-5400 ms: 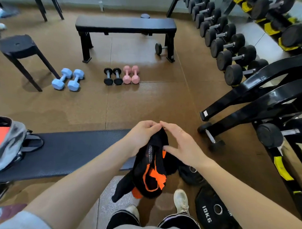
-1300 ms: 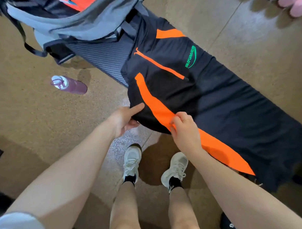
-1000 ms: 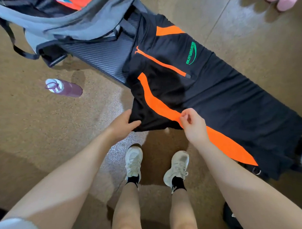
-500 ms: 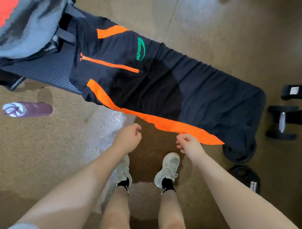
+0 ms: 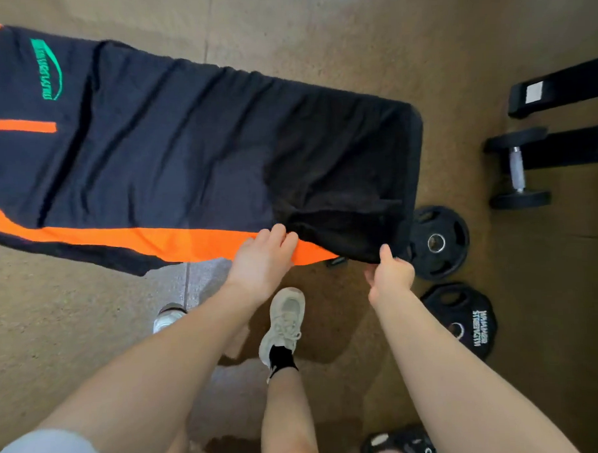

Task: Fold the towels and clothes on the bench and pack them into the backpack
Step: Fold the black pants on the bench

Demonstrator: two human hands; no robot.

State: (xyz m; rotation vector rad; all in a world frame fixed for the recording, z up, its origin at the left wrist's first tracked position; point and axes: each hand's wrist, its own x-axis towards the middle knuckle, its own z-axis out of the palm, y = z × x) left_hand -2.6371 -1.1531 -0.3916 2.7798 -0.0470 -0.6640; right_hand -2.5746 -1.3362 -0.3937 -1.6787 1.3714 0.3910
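Currently, head view: black trousers (image 5: 193,155) with an orange side stripe lie spread flat along the table, cuff end at right. Left hand (image 5: 261,261) rests on the near edge at the stripe, fingers bent over the fabric — whether it actually grips, can't tell. Right hand (image 5: 390,270) pinches the near cuff corner, thumb on top. Looks like the start of the fold; next move likely needs the cuff end carried toward the waist, edges aligned. Backpack not in view. Around: weight plates (image 5: 439,243) on the floor just beside the cuff, a dumbbell (image 5: 517,168) further right — trip hazards near the feet.
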